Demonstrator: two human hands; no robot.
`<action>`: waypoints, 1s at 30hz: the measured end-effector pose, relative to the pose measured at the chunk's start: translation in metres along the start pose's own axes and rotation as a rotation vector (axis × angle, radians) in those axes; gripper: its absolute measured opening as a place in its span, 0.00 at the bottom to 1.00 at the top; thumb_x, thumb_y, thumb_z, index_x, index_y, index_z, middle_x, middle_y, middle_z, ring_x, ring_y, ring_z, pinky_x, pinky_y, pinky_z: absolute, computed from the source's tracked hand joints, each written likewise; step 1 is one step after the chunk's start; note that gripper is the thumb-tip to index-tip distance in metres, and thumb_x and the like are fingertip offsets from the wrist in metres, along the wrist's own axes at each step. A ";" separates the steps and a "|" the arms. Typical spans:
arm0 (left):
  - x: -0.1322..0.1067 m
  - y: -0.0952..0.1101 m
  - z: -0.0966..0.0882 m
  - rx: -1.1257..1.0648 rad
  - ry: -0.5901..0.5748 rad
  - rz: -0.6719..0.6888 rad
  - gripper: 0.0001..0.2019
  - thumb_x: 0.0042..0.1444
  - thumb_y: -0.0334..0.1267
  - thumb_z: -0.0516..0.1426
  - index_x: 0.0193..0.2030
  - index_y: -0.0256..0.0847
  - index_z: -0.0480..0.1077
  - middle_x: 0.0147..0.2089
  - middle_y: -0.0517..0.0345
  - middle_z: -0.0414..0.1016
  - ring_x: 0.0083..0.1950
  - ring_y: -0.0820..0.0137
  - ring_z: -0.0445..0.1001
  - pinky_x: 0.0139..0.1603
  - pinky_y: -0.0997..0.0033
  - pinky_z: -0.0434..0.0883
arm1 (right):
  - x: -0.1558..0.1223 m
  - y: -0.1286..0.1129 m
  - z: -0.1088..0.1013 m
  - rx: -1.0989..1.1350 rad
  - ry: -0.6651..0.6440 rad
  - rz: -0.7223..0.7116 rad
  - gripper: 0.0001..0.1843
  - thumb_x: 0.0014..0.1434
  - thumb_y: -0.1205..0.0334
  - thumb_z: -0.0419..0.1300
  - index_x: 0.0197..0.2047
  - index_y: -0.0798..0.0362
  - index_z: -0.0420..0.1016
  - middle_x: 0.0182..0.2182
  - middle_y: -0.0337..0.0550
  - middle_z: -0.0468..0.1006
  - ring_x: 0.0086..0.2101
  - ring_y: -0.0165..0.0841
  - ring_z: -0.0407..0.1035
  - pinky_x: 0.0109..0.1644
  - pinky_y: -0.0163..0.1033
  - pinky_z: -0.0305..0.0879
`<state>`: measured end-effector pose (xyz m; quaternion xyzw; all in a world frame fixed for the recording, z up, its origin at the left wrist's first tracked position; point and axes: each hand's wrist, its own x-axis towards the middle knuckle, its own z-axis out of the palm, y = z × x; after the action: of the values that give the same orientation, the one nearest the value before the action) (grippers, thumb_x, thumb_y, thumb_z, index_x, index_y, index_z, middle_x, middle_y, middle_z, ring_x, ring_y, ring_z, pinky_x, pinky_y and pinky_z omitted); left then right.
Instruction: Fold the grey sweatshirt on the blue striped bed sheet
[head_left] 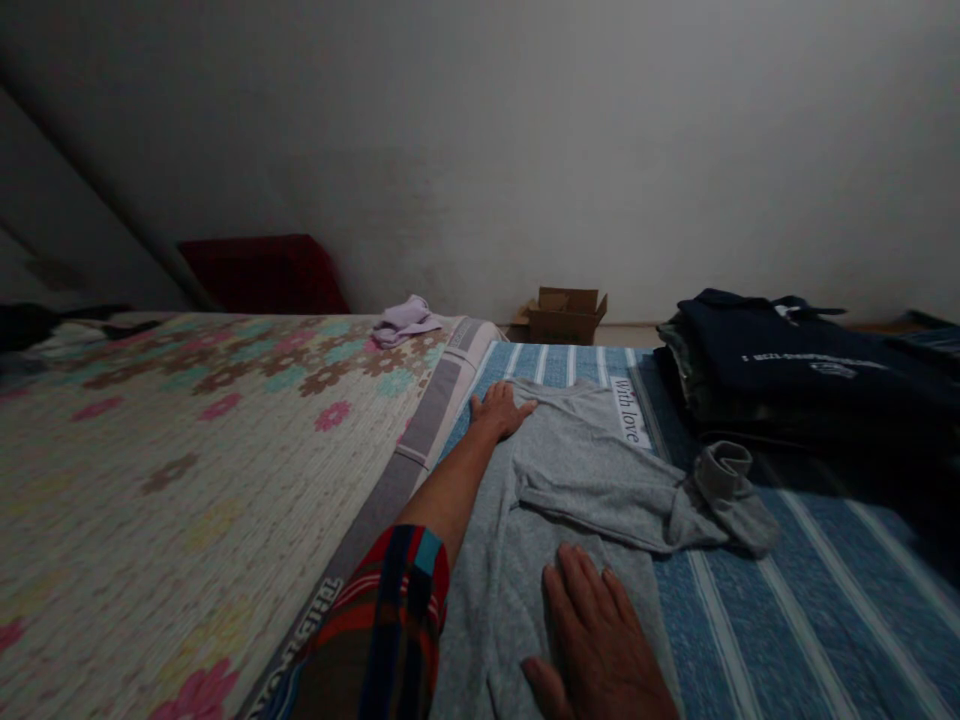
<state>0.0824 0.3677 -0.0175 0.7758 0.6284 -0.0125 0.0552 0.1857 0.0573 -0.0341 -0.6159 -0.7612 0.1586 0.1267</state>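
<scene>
A grey long-sleeved shirt (570, 440) lies spread on a blue striped cloth (757, 610), its neckline toward the wall. One sleeve reaches out to the right, with its cuff end bunched up. My left hand (501, 408) rests with fingers spread on the shirt's far left shoulder edge. Lower down, my right hand (596, 640) lies flat on the body of the shirt, fingers stretched out. Neither hand grips the fabric.
On the right sits a stack of folded dark clothes (817, 360). A flowered bedspread (225, 440) covers the left side, with a small lilac cloth (405, 322) on it. Against the wall stand an open cardboard box (566, 318) and a dark red object (262, 275).
</scene>
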 end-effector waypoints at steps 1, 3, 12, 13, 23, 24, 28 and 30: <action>0.000 0.000 0.000 -0.006 -0.001 -0.001 0.42 0.55 0.66 0.33 0.69 0.40 0.44 0.72 0.49 0.40 0.71 0.56 0.37 0.65 0.42 0.42 | 0.000 0.000 0.000 0.000 -0.004 -0.001 0.33 0.59 0.47 0.54 0.64 0.52 0.59 0.64 0.50 0.48 0.63 0.48 0.44 0.64 0.57 0.47; 0.001 0.000 0.001 -0.012 -0.001 -0.002 0.42 0.55 0.67 0.33 0.69 0.40 0.44 0.72 0.49 0.40 0.71 0.57 0.37 0.66 0.43 0.42 | 0.000 0.000 -0.001 0.002 -0.012 0.001 0.33 0.59 0.47 0.54 0.64 0.53 0.59 0.64 0.51 0.48 0.63 0.49 0.44 0.63 0.58 0.47; 0.004 -0.002 0.004 -0.004 -0.010 0.003 0.42 0.55 0.67 0.32 0.69 0.39 0.42 0.72 0.49 0.37 0.71 0.56 0.35 0.65 0.41 0.42 | -0.001 -0.001 -0.004 0.005 -0.017 0.007 0.36 0.59 0.41 0.52 0.64 0.53 0.59 0.64 0.51 0.48 0.63 0.48 0.44 0.64 0.57 0.47; 0.004 -0.002 0.004 -0.004 -0.011 0.004 0.42 0.55 0.67 0.32 0.69 0.40 0.42 0.72 0.49 0.37 0.71 0.56 0.35 0.65 0.41 0.42 | -0.001 -0.001 -0.005 0.006 -0.015 0.005 0.36 0.59 0.41 0.52 0.64 0.53 0.59 0.64 0.51 0.48 0.63 0.48 0.44 0.64 0.57 0.47; 0.001 -0.003 -0.006 -0.021 -0.023 -0.005 0.42 0.56 0.66 0.32 0.69 0.38 0.42 0.72 0.48 0.34 0.71 0.57 0.35 0.65 0.42 0.43 | -0.002 -0.004 -0.008 0.014 -0.004 0.014 0.35 0.59 0.40 0.51 0.64 0.52 0.59 0.64 0.50 0.48 0.63 0.46 0.44 0.64 0.55 0.46; -0.002 -0.003 -0.008 -0.016 -0.012 0.000 0.41 0.56 0.65 0.32 0.69 0.37 0.41 0.72 0.48 0.32 0.71 0.57 0.33 0.66 0.43 0.42 | -0.002 -0.004 -0.009 0.017 0.000 0.015 0.35 0.59 0.41 0.51 0.64 0.52 0.59 0.64 0.49 0.48 0.63 0.46 0.44 0.64 0.55 0.46; -0.031 -0.005 -0.013 0.010 -0.017 0.057 0.39 0.59 0.62 0.32 0.69 0.37 0.42 0.72 0.50 0.32 0.71 0.60 0.31 0.67 0.47 0.40 | -0.002 -0.007 -0.014 0.027 -0.003 0.027 0.36 0.59 0.40 0.51 0.64 0.53 0.59 0.64 0.49 0.48 0.63 0.46 0.44 0.65 0.54 0.46; -0.054 -0.006 -0.013 0.012 -0.049 0.097 0.38 0.59 0.62 0.32 0.69 0.38 0.43 0.72 0.50 0.34 0.71 0.61 0.32 0.67 0.48 0.40 | -0.003 -0.008 -0.016 0.033 -0.002 0.026 0.36 0.60 0.40 0.50 0.64 0.54 0.59 0.64 0.49 0.49 0.63 0.45 0.44 0.65 0.53 0.45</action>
<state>0.0646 0.3177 -0.0001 0.8050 0.5886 -0.0325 0.0666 0.1854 0.0541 -0.0162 -0.6234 -0.7506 0.1732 0.1340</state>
